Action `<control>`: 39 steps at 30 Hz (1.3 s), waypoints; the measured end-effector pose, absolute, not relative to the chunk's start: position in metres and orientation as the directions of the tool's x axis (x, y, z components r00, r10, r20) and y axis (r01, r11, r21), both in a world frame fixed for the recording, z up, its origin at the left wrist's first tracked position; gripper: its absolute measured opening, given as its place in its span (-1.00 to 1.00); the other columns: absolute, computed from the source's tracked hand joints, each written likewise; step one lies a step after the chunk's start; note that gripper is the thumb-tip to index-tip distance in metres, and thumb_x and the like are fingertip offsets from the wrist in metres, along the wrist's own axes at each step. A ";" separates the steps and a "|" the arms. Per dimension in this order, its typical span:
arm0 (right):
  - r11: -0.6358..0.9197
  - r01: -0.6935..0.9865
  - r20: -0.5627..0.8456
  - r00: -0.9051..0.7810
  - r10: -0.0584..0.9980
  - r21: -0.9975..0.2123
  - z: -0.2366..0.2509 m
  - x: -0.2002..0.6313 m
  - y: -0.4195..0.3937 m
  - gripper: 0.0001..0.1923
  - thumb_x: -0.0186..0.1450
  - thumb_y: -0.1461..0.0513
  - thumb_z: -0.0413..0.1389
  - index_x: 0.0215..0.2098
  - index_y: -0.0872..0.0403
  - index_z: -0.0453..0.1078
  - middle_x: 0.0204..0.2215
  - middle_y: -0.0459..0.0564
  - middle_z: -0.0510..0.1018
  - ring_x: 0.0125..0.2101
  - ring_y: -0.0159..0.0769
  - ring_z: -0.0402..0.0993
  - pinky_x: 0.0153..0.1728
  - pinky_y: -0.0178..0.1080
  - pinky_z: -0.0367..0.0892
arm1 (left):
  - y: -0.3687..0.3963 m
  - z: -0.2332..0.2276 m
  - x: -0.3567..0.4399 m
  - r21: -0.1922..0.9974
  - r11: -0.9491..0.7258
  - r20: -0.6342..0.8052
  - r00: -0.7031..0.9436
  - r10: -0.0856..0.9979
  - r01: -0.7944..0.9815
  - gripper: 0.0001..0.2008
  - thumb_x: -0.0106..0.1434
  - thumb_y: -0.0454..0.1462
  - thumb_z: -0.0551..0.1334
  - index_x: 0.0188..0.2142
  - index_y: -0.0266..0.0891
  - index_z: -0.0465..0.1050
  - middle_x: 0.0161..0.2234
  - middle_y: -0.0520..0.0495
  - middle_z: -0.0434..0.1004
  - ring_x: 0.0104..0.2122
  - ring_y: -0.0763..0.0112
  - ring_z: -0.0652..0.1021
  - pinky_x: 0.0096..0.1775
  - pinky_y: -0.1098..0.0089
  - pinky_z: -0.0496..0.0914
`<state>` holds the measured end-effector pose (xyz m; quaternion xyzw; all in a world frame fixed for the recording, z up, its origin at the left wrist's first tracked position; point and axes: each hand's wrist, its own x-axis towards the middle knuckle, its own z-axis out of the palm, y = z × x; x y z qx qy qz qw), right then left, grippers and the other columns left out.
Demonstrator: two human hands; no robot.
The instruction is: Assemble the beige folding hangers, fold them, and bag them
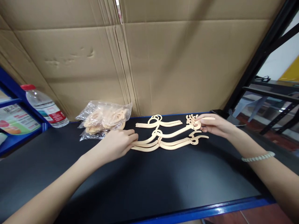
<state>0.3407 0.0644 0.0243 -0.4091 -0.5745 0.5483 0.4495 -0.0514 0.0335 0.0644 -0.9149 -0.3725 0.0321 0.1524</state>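
Several cream-coloured plastic hanger parts [173,134] lie in rows on the black tabletop, with curved arms and rings at their middles. My left hand [119,143] is closed on the left end of one hanger part, its fingertips partly hidden. My right hand [216,124] pinches a small hook piece [199,125] at the right end of the same part. Just below, a hook piece [194,140] sits at the end of the lower hanger parts. Behind these, a hanger part [169,123] lies apart from both hands.
A clear plastic bag [105,116] of similar cream parts lies left of the hanger parts. A bottle with a red cap [46,107] leans at the back left. Cardboard [198,62] stands behind the table. The blue front edge [205,213] runs along the bottom.
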 end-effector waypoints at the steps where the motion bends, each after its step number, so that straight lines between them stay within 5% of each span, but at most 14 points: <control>1: 0.081 0.066 0.057 -0.304 0.951 -0.995 0.027 0.347 0.064 -0.77 0.07 0.14 0.32 -0.32 0.06 0.55 -0.47 -0.03 0.52 -0.48 -0.39 0.38 -0.52 -0.33 0.27 | 0.032 0.065 -0.051 -0.289 -0.684 0.038 0.723 0.690 0.669 -0.85 0.31 -0.34 0.05 -0.34 -0.22 0.37 -0.40 -0.03 0.44 -0.45 0.30 0.49 -0.48 0.37 0.20; 6: 0.249 0.474 -0.058 -0.544 0.837 -0.845 0.033 0.358 0.064 -0.78 0.11 0.10 0.28 -0.37 0.08 0.52 -0.49 -0.05 0.53 -0.50 -0.37 0.38 -0.46 -0.28 0.28 | 0.023 0.064 -0.047 -0.213 -0.719 -0.056 0.727 0.685 0.661 -0.90 0.25 -0.38 0.11 -0.40 -0.21 0.31 -0.39 -0.03 0.44 -0.41 0.29 0.49 -0.43 0.37 0.23; 11: 0.417 0.644 -0.114 -0.618 0.778 -0.642 0.029 0.353 0.065 -0.76 0.12 0.06 0.24 -0.42 0.08 0.51 -0.46 -0.06 0.49 -0.43 -0.32 0.34 -0.38 -0.25 0.23 | 0.023 0.057 -0.045 -0.124 -0.735 -0.124 0.725 0.678 0.666 -0.86 0.21 -0.44 0.11 -0.44 -0.21 0.29 -0.39 -0.04 0.43 -0.41 0.30 0.49 -0.42 0.39 0.24; 17: 0.472 0.678 -0.100 -0.624 0.775 -0.564 0.024 0.353 0.066 -0.75 0.11 0.04 0.22 -0.43 0.06 0.51 -0.44 -0.05 0.46 -0.36 -0.27 0.35 -0.32 -0.23 0.23 | 0.028 0.052 -0.048 -0.049 -0.745 -0.101 0.738 0.667 0.666 -0.84 0.22 -0.44 0.07 -0.45 -0.21 0.25 -0.40 -0.02 0.40 -0.44 0.34 0.46 -0.43 0.41 0.22; 39: 0.432 0.742 -0.087 -0.546 0.834 -0.512 0.021 0.351 0.065 -0.69 0.12 0.01 0.16 -0.42 0.10 0.43 -0.46 -0.05 0.41 -0.44 -0.32 0.28 -0.40 -0.26 0.22 | 0.041 0.044 -0.055 -0.080 -0.745 -0.024 0.746 0.666 0.662 -0.89 0.27 -0.37 0.08 -0.39 -0.22 0.30 -0.35 -0.06 0.39 -0.40 0.32 0.46 -0.40 0.38 0.25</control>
